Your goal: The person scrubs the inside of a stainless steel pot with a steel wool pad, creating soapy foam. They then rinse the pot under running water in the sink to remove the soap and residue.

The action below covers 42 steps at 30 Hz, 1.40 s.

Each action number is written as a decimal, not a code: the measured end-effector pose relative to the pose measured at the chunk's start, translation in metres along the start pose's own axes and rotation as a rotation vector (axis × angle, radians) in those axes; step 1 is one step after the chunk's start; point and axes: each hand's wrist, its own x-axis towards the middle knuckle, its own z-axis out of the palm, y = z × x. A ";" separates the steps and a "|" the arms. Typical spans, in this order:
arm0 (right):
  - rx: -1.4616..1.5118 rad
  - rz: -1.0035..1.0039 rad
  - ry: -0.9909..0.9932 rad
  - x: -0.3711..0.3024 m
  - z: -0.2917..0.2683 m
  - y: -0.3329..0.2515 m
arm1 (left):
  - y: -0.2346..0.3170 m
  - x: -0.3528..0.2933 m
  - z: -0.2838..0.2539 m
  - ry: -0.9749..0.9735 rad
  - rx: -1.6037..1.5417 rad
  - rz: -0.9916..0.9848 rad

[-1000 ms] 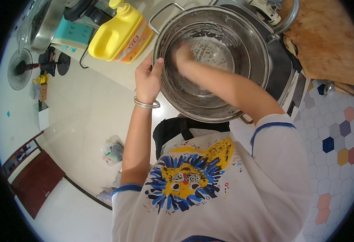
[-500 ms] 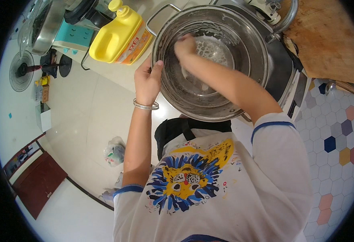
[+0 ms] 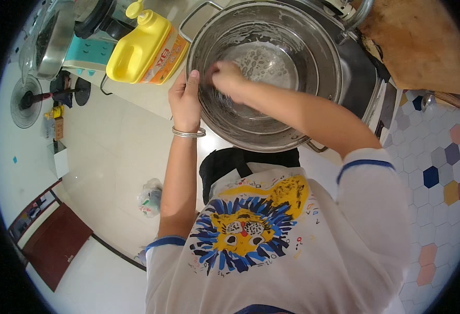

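Pot: a wide metal pot [image 3: 321, 73] sits right in front of the person, mouth up toward the camera, partly over the metal sink [image 3: 358, 86].
Foam: whitish suds [image 3: 272, 63] cover part of its bottom.
Left hand [image 3: 186, 102]: fingers grip the near-left rim, thumb over the edge.
Right hand [image 3: 225, 79]: inside the pot by its left wall, fingers curled and blurred; whether they hold anything, I cannot tell.
Left side: yellow bottle [image 3: 146, 48] on the pale surface [image 3: 135, 96].
Right side: wooden board [image 3: 423, 47], beyond the faucet [image 3: 359, 18].
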 end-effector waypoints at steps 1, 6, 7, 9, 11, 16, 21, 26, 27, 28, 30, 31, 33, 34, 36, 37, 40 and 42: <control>0.104 0.047 0.003 0.006 0.000 0.001 | 0.002 0.000 0.001 -0.018 -0.037 -0.010; -0.164 0.027 -0.193 -0.024 -0.001 0.033 | -0.004 0.000 -0.004 0.036 0.078 0.012; -0.175 0.003 -0.163 -0.018 0.002 0.032 | -0.003 -0.001 -0.003 0.043 0.065 0.008; -0.233 -0.106 0.027 -0.003 0.008 0.013 | -0.002 0.000 -0.001 0.013 0.005 0.015; -0.078 -0.070 0.069 0.012 0.003 0.005 | -0.002 0.001 -0.003 -0.008 0.021 0.010; -0.219 -0.080 -0.123 -0.014 0.002 0.020 | 0.000 0.001 -0.005 -0.006 0.077 0.014; -0.071 -0.041 -0.045 0.022 -0.006 0.007 | 0.000 0.007 -0.007 -0.043 0.101 0.008; -0.180 -0.114 -0.067 -0.013 0.003 0.017 | -0.008 0.008 -0.012 -0.025 0.083 -0.039; -0.139 -0.118 0.002 -0.004 0.002 0.007 | -0.003 0.006 -0.009 -0.023 0.064 -0.040; -0.099 -0.122 0.070 0.011 -0.002 0.000 | -0.001 0.005 -0.006 -0.021 0.046 -0.041; 0.106 -0.117 0.106 0.046 -0.013 0.005 | -0.001 0.006 -0.006 -0.037 0.094 -0.005; 0.068 -0.061 0.045 0.042 -0.008 0.009 | -0.001 0.007 -0.007 -0.040 0.118 0.015; -0.097 0.052 -0.116 0.020 0.004 0.023 | 0.000 0.006 -0.006 -0.029 0.133 -0.006; -0.180 0.036 -0.184 0.007 0.003 0.028 | 0.000 0.006 -0.007 -0.024 0.140 -0.017; -0.168 0.046 -0.140 0.008 0.002 0.022 | 0.000 0.006 -0.006 -0.039 0.105 -0.032; -0.153 -0.014 -0.026 0.018 0.002 0.018 | 0.000 0.006 -0.005 -0.047 0.088 -0.040; 0.090 -0.071 0.147 0.040 -0.015 -0.005 | 0.002 0.006 -0.008 -0.065 0.154 -0.004; 0.111 0.087 0.002 0.036 -0.009 0.005 | -0.004 0.010 -0.012 -0.080 0.187 -0.019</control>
